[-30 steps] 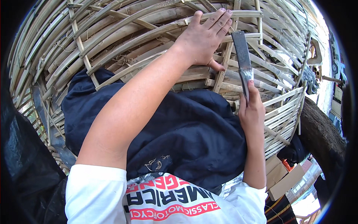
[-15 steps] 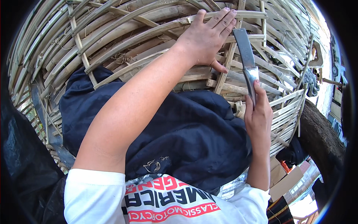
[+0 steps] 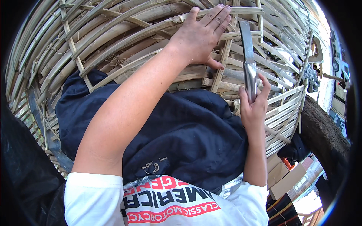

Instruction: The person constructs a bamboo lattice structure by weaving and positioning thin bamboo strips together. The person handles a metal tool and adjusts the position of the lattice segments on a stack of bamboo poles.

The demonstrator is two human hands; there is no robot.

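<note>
While the left hand (image 3: 200,39) lies over the bamboo weave (image 3: 141,32), the right hand (image 3: 254,111) holds a blade (image 3: 247,47) just beside it, tip pointing away from the person. Three of the left fingers lie side by side; the little finger and the thumb stand well out. The fingertips reach a long slat (image 3: 247,11) near the top, and the thumb is at an upright (image 3: 226,54), though I can't tell how hard it presses.

The right thumb and forefinger flank the handle (image 3: 249,77), loosely by the look of it; I can't tell what the other fingers do. Nor can I tell whether the blade touches the weave behind it. Dark cloth (image 3: 188,132) covers the lap.

I'd judge this a steadying step, one hand bracing the slats and the other keeping the tool ready. The next move calls for a firmer grip on the handle, with the left thumb clear of the edge.
</note>
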